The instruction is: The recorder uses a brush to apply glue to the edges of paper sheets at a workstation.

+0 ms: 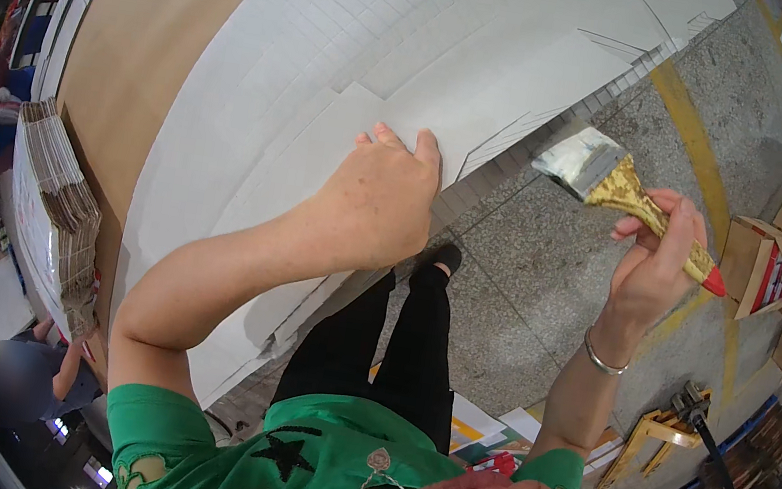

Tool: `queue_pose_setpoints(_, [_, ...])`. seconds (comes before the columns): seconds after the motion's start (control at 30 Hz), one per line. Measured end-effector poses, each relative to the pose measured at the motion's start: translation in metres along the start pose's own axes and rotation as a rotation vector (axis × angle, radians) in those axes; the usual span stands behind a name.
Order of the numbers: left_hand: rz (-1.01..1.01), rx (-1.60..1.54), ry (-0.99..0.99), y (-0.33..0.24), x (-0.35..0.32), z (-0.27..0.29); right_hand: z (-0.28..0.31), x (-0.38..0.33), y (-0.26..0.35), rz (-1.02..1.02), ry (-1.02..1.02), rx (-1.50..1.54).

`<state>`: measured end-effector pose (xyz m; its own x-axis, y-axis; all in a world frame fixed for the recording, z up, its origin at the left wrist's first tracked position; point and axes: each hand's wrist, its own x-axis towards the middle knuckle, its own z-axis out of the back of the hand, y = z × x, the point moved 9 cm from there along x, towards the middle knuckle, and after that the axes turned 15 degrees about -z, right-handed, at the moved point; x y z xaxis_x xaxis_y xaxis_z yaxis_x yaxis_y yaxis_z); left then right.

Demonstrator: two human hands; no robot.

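My right hand [661,253] is closed round the handle of a wide paintbrush [629,191], held up off the right edge of the work surface, over the floor. White paste coats its bristles, and yellowish smears cover the handle, which has a red tip. White paper sheets [269,115] lie overlapped in a fanned stack, their many edges showing as thin lines. My left hand [383,198] rests back-up on the sheets near their right edge. Its visible fingers are apart and press on the paper, the thumb side close to the edge; some fingertips are hidden.
A brown board [163,8] lies beyond the sheets. Flattened cardboard [63,206] is stacked at the left, near another person [37,379]. Cardboard boxes [768,256] and a yellow metal frame [661,437] stand at the right. A yellow line [696,133] crosses the speckled floor.
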<state>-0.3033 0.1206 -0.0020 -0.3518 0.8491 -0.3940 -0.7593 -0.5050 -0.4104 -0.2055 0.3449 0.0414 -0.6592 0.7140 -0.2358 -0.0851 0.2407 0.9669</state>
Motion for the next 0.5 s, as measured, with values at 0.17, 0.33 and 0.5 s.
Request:
queue_pose_setpoints(0.17, [0.013,-0.03,0.053,0.002,-0.001,-0.002,-0.019,-0.01,-0.01,-0.108,0.135,-0.083])
queue_pose_setpoints(0.33, [-0.023,-0.005,-0.014,-0.004,-0.001,0.005,-0.017,-0.001,0.007,-0.026,-0.003,-0.143])
queue_pose_setpoints(0.5, [-0.019,-0.001,0.01,-0.002,-0.001,0.007,-0.035,-0.018,-0.003,-0.09,0.156,-0.262])
